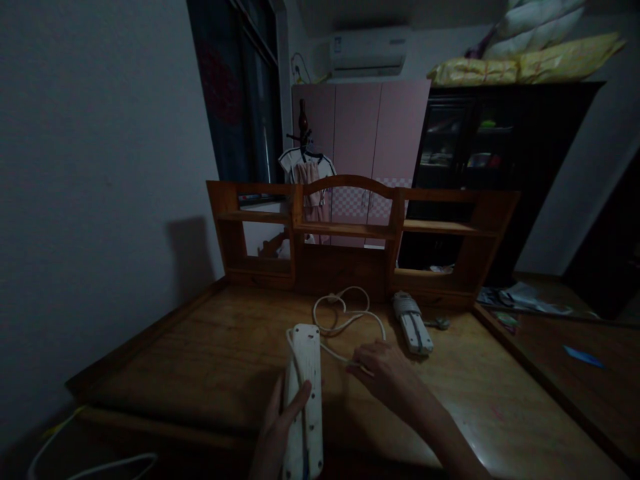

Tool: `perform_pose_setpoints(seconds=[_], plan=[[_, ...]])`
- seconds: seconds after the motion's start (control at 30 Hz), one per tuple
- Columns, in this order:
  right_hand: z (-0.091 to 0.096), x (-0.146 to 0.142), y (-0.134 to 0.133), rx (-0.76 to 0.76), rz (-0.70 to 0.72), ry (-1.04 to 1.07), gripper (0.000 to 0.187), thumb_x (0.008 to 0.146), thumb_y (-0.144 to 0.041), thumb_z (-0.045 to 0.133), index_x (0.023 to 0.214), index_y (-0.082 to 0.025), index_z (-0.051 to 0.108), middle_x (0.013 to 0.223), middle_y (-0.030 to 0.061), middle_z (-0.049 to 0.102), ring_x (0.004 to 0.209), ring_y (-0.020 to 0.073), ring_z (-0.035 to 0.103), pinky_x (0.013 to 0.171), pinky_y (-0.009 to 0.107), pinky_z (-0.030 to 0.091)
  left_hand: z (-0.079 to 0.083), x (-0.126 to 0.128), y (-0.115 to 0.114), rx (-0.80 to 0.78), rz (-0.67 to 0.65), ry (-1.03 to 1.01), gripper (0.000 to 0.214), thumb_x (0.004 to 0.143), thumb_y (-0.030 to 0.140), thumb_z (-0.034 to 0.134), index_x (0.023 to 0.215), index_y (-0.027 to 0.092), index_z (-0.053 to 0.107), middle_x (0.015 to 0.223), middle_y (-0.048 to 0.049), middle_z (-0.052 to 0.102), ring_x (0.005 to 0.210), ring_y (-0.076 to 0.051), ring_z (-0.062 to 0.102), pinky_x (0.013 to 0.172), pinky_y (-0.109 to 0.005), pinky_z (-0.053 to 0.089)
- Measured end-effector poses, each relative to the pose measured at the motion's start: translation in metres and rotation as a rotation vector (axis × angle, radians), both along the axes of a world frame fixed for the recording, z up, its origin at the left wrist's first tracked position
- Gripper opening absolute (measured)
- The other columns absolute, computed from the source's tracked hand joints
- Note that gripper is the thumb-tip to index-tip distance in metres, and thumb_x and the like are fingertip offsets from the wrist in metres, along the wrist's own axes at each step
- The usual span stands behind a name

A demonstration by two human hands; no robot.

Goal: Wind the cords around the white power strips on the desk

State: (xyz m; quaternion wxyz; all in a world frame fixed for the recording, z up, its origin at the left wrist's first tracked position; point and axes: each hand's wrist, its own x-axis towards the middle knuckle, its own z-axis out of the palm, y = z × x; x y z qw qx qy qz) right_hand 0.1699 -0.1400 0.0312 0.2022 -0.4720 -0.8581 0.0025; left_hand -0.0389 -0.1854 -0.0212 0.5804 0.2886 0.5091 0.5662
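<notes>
A long white power strip (311, 373) is held upright above the near part of the wooden desk. My left hand (283, 417) is closed around it, the thumb pressed across its face. White cord (345, 327) runs along the strip, over its top end, and out to the right. My right hand (377, 367) is closed on that cord a little right of the strip. Beyond, the loose cord lies in loops on the desktop. A second power strip (416, 331), its own cord wound about one end, lies to the right of the loops, its plug (440, 323) beside it.
A wooden shelf unit (345, 231) stands along the back of the desk (210, 347). The wall (110, 200) borders the left side. At the lower left another pale cord (115, 461) hangs near the edge. A blue item (583, 356) lies on a surface at right.
</notes>
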Motion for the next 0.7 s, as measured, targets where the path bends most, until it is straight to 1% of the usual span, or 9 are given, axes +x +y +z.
perform_pose_setpoints(seconds=[0.13, 0.23, 0.3, 0.4, 0.47, 0.57, 0.6, 0.7], plan=[[0.018, -0.002, -0.012, 0.060, 0.117, 0.057, 0.011, 0.086, -0.022, 0.063, 0.077, -0.018, 0.064, 0.079, 0.0031, 0.064, 0.079, 0.0164, 0.056, 0.072, 0.027, 0.038, 0.004, 0.016, -0.002, 0.076, 0.032, 0.125, 0.066, 0.066, 0.047, 0.076, 0.123, 0.021, 0.058, 0.127, -0.0097, 0.061, 0.125, -0.031, 0.048, 0.101, -0.035, 0.041], [0.038, -0.002, -0.014, 0.101, 0.191, 0.097, 0.009, 0.083, -0.019, 0.066, 0.075, -0.017, 0.062, 0.079, 0.0029, 0.063, 0.079, 0.0163, 0.054, 0.075, 0.028, 0.037, 0.008, 0.031, -0.008, 0.130, -0.009, 0.177, 0.070, 0.071, 0.051, 0.070, 0.131, 0.021, 0.052, 0.134, -0.0082, 0.056, 0.132, -0.030, 0.040, 0.105, -0.035, 0.036], [0.051, 0.000, -0.010, 0.081, 0.226, 0.120, 0.010, 0.081, -0.021, 0.069, 0.075, -0.017, 0.063, 0.076, 0.0018, 0.062, 0.078, 0.0159, 0.053, 0.076, 0.029, 0.037, 0.010, 0.036, -0.012, 0.164, -0.058, 0.207, 0.071, 0.074, 0.053, 0.066, 0.135, 0.022, 0.047, 0.138, -0.0074, 0.052, 0.133, -0.029, 0.038, 0.107, -0.034, 0.033], [0.069, 0.004, 0.001, -0.005, 0.274, 0.125, 0.010, 0.077, -0.026, 0.073, 0.077, -0.019, 0.066, 0.073, -0.0003, 0.061, 0.076, 0.0147, 0.053, 0.075, 0.027, 0.037, 0.010, 0.038, -0.016, 0.182, -0.153, 0.276, 0.071, 0.074, 0.051, 0.066, 0.134, 0.020, 0.047, 0.140, -0.0087, 0.048, 0.134, -0.029, 0.037, 0.110, -0.037, 0.029], [0.078, 0.004, 0.008, -0.078, 0.318, 0.097, 0.012, 0.074, -0.026, 0.076, 0.079, -0.020, 0.067, 0.074, -0.0016, 0.062, 0.075, 0.0136, 0.054, 0.072, 0.025, 0.037, 0.008, 0.037, -0.017, 0.204, -0.207, 0.304, 0.068, 0.073, 0.048, 0.068, 0.132, 0.019, 0.049, 0.138, -0.0092, 0.051, 0.131, -0.030, 0.041, 0.110, -0.038, 0.030], [0.088, -0.002, 0.019, -0.213, 0.413, 0.014, 0.017, 0.068, -0.024, 0.079, 0.080, -0.021, 0.068, 0.073, -0.0037, 0.063, 0.071, 0.0115, 0.057, 0.063, 0.021, 0.036, 0.007, 0.037, -0.019, 0.273, -0.253, 0.280, 0.059, 0.073, 0.043, 0.067, 0.127, 0.023, 0.055, 0.132, -0.0066, 0.057, 0.126, -0.029, 0.047, 0.107, -0.037, 0.033], [0.092, -0.006, 0.022, -0.263, 0.448, -0.019, 0.017, 0.067, -0.024, 0.079, 0.079, -0.021, 0.068, 0.071, -0.0043, 0.063, 0.068, 0.0108, 0.057, 0.059, 0.020, 0.035, 0.007, 0.036, -0.020, 0.275, -0.279, 0.264, 0.058, 0.072, 0.042, 0.068, 0.126, 0.024, 0.056, 0.130, -0.0063, 0.059, 0.125, -0.030, 0.048, 0.106, -0.037, 0.034], [0.102, -0.022, 0.031, -0.437, 0.561, -0.115, 0.020, 0.062, -0.025, 0.079, 0.078, -0.021, 0.068, 0.066, -0.0057, 0.062, 0.059, 0.0098, 0.056, 0.051, 0.019, 0.033, 0.010, 0.034, -0.024, 0.179, -0.357, 0.219, 0.063, 0.066, 0.038, 0.075, 0.125, 0.023, 0.058, 0.126, -0.0076, 0.061, 0.123, -0.032, 0.050, 0.104, -0.038, 0.036]])
